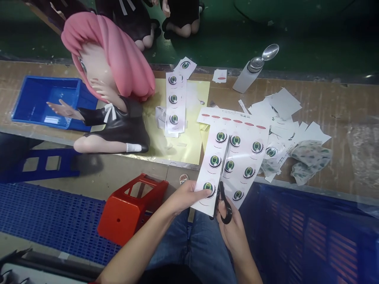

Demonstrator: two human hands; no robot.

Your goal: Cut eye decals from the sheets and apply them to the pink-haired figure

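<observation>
My left hand [189, 197] pinches the lower left of a white sheet [250, 154] printed with green eyes and a row of red ovals, its thumb on top. In my right hand [232, 223] is a pair of black-handled scissors [222, 197], blades pointing away from me. They stand in a long slit between the left column of eyes and the rest. The strip still joins the sheet near the red ovals. Beyond lies a stack of cut eye strips [173, 100] on yellow paper [192, 146].
On the bench sit a pink-haired figure [115, 59], a blue bin [17, 106], a bottle with flipped cap [248, 79], paper scraps [286, 104] and a patterned cloth [310, 157]. A red stool [118, 213] and a blue crate [296, 232] stand nearer me.
</observation>
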